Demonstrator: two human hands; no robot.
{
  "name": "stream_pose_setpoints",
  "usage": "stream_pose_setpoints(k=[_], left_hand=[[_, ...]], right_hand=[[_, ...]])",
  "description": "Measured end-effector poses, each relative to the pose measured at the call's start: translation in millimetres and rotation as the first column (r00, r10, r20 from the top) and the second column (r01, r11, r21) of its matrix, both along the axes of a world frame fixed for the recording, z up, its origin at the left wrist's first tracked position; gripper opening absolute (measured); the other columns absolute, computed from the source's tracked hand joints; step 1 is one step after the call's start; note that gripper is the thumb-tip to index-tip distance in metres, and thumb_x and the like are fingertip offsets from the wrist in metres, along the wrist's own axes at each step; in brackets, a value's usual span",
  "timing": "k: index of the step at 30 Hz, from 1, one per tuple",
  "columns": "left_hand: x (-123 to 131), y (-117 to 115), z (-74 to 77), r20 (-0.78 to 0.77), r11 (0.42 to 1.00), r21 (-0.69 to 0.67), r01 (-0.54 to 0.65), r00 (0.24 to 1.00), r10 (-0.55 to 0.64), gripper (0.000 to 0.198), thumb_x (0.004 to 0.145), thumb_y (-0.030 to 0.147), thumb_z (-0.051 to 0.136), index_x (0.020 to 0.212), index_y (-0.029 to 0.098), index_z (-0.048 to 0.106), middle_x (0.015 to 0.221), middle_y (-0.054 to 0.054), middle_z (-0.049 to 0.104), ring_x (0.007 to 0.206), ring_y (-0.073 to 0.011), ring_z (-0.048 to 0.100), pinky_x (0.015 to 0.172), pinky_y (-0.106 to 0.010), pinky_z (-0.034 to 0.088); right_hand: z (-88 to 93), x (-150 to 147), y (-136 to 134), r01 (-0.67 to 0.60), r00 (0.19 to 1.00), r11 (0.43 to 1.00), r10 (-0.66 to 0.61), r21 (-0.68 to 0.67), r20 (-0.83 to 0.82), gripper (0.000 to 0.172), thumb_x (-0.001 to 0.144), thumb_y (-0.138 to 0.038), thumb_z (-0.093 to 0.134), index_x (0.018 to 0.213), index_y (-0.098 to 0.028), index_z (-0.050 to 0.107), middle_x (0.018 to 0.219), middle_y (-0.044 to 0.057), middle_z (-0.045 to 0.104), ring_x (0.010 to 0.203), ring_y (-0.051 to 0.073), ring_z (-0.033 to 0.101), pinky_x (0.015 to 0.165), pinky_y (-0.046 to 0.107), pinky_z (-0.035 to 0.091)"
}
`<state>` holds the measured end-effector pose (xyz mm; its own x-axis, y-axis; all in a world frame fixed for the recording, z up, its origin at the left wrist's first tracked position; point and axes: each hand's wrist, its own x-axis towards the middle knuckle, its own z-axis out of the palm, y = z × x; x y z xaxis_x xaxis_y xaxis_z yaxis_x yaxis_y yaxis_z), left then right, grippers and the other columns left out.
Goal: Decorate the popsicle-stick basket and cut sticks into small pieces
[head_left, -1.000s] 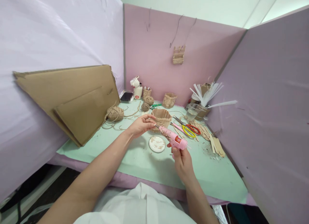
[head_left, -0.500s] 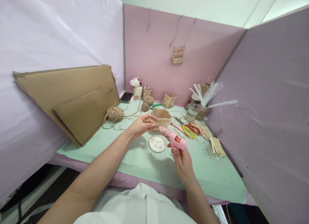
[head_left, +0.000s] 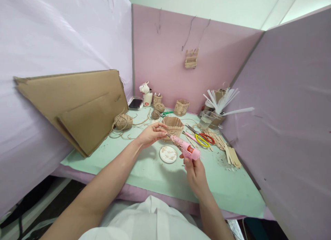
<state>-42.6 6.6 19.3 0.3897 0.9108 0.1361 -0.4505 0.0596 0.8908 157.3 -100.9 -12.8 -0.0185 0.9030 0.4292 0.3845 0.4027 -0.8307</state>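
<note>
My right hand [head_left: 195,173] is closed round the grip of a pink hot glue gun [head_left: 184,147], whose nozzle points up and to the left. At that nozzle, my left hand [head_left: 153,134] pinches its thumb and fingers together; whatever lies between the fingertips is too small to make out. Just behind the nozzle stands a small basket of wooden sticks [head_left: 173,124], its lower part partly covered by the hand and the gun. Below the gun a round white dish [head_left: 168,154] holds small pale wood pieces.
Scissors with yellow and red handles [head_left: 203,139] and flat wooden sticks [head_left: 231,155] lie to the right. Twine balls [head_left: 123,122] and leaning cardboard [head_left: 90,109] are at the left. Behind are a second basket [head_left: 181,107], a clear cup [head_left: 206,119] and white glue sticks [head_left: 219,100].
</note>
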Motion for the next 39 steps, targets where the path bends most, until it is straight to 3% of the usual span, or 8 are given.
stream_pose_setpoints(k=[8,13,17,23,27,33,36,39], left_hand=[[-1.0,2.6,-0.9,-0.004,1.000,-0.007,-0.015,1.000,0.015,0.034,0.058,0.014,0.077,0.089,0.015,0.061,0.069,-0.001,0.068,0.064,-0.0092,0.062,0.065,-0.023,0.046],[-5.4,5.3,1.5,0.045,0.996,-0.014,-0.092,0.995,0.093,0.035,0.058,0.014,0.077,0.089,0.016,0.060,0.069,0.000,0.068,0.064,-0.0072,0.061,0.066,-0.020,0.045],[-10.5,8.6,4.0,0.075,0.984,0.000,-0.179,0.981,0.179,0.035,0.057,0.015,0.077,0.088,0.015,0.060,0.069,0.001,0.067,0.066,-0.0078,0.062,0.067,-0.021,0.045],[-13.0,11.2,5.5,-0.023,0.951,0.068,-0.301,0.953,0.303,0.039,0.056,0.018,0.077,0.090,0.017,0.058,0.071,0.001,0.067,0.066,-0.0092,0.061,0.066,-0.022,0.042],[-11.8,11.2,5.1,-0.105,0.929,0.101,-0.355,0.925,0.365,0.043,0.054,0.023,0.078,0.091,0.018,0.057,0.073,0.000,0.068,0.067,-0.0114,0.062,0.067,-0.025,0.041],[-11.5,13.3,3.1,-0.133,0.923,0.113,-0.368,0.915,0.381,0.045,0.053,0.026,0.078,0.092,0.017,0.056,0.073,0.000,0.068,0.067,-0.0120,0.062,0.068,-0.025,0.040],[-11.3,13.8,2.2,-0.138,0.918,0.143,-0.370,0.911,0.388,0.045,0.054,0.025,0.077,0.093,0.017,0.056,0.072,0.000,0.068,0.066,-0.0121,0.062,0.067,-0.026,0.041],[-10.4,13.6,1.6,-0.158,0.903,0.188,-0.387,0.895,0.417,0.044,0.055,0.024,0.077,0.093,0.017,0.056,0.071,-0.001,0.068,0.066,-0.0133,0.062,0.065,-0.026,0.041]], right_hand=[[5.6,1.2,-1.8,-0.014,0.999,1.000,0.013,0.013,0.052,0.037,0.088,-0.044,0.040,0.112,-0.021,0.056,0.094,0.009,0.064,0.076,0.021,0.058,0.062,0.031,0.048],[23.3,21.3,-8.6,-0.025,0.970,1.000,0.026,-0.007,0.240,0.031,0.090,-0.040,0.037,0.109,-0.022,0.055,0.091,0.007,0.063,0.079,0.020,0.057,0.068,0.031,0.046],[30.3,57.2,-8.3,0.049,0.845,0.998,-0.025,-0.032,0.534,0.023,0.086,-0.038,0.046,0.101,-0.024,0.055,0.094,0.005,0.058,0.085,0.021,0.052,0.073,0.032,0.042],[7.3,92.8,5.7,0.323,0.551,0.944,-0.130,-0.068,0.825,0.012,0.076,-0.031,0.052,0.076,-0.020,0.056,0.083,0.008,0.056,0.082,0.025,0.050,0.067,0.033,0.039],[1.2,100.2,7.0,0.346,0.530,0.919,-0.024,-0.190,0.848,0.016,0.072,-0.034,0.055,0.077,-0.019,0.058,0.081,0.009,0.060,0.079,0.025,0.055,0.058,0.031,0.039],[45.2,106.7,9.7,0.261,0.568,0.960,-0.241,0.106,0.787,0.042,0.074,-0.032,0.057,0.114,-0.022,0.052,0.113,0.011,0.057,0.103,0.030,0.053,0.080,0.040,0.041],[76.0,86.8,41.0,0.100,0.607,0.978,-0.207,0.185,0.767,0.037,0.078,-0.026,0.054,0.115,-0.026,0.052,0.118,0.007,0.054,0.108,0.027,0.049,0.087,0.041,0.039],[88.4,54.6,89.9,-0.056,0.636,0.984,-0.097,0.172,0.765,0.039,0.076,-0.021,0.058,0.114,-0.024,0.054,0.123,0.009,0.050,0.115,0.027,0.043,0.093,0.040,0.036]])
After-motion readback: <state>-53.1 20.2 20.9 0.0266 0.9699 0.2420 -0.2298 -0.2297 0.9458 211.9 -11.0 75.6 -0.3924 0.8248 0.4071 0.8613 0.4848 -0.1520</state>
